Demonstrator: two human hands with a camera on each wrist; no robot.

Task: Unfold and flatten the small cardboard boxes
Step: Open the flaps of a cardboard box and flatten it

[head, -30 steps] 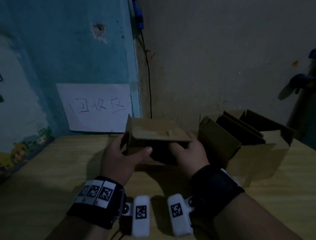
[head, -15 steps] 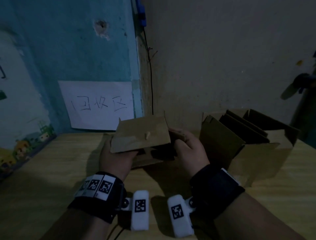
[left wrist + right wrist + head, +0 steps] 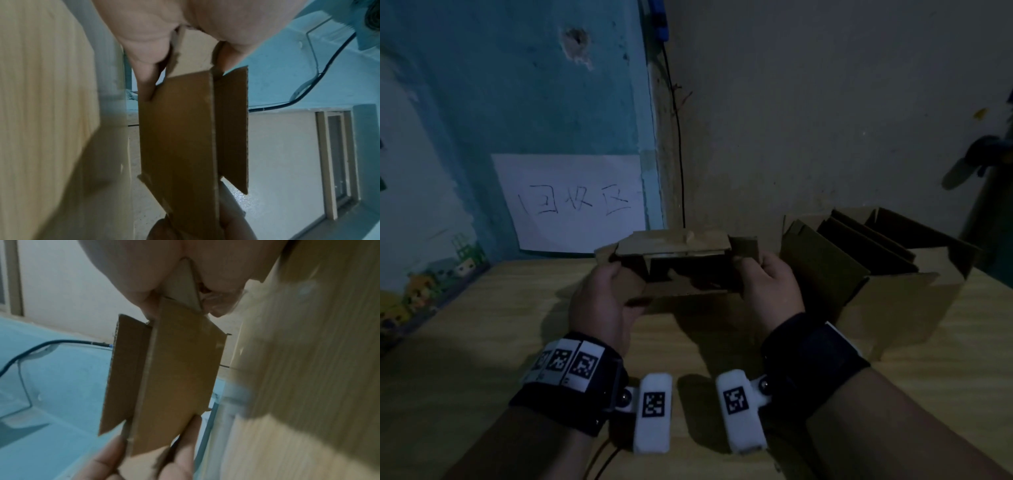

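Observation:
A small brown cardboard box (image 3: 678,260) is held above the wooden table (image 3: 482,342), its flaps spread and its inside facing me. My left hand (image 3: 602,294) grips its left end, thumb and fingers pinching the cardboard (image 3: 179,138). At the right end my right hand (image 3: 770,284) pinches the side flap in the same way. The right wrist view shows the box (image 3: 174,378) edge-on, half collapsed, between both hands.
A larger open cardboard carton (image 3: 859,274) with upright cardboard sheets inside stands on the table to the right. A white paper sign (image 3: 575,202) hangs on the blue wall behind. A black cable (image 3: 678,137) runs down the wall corner.
The box was closed, then its top flap lifted. Now both hands have moved to its ends and pulled it open, flaps spread outward.

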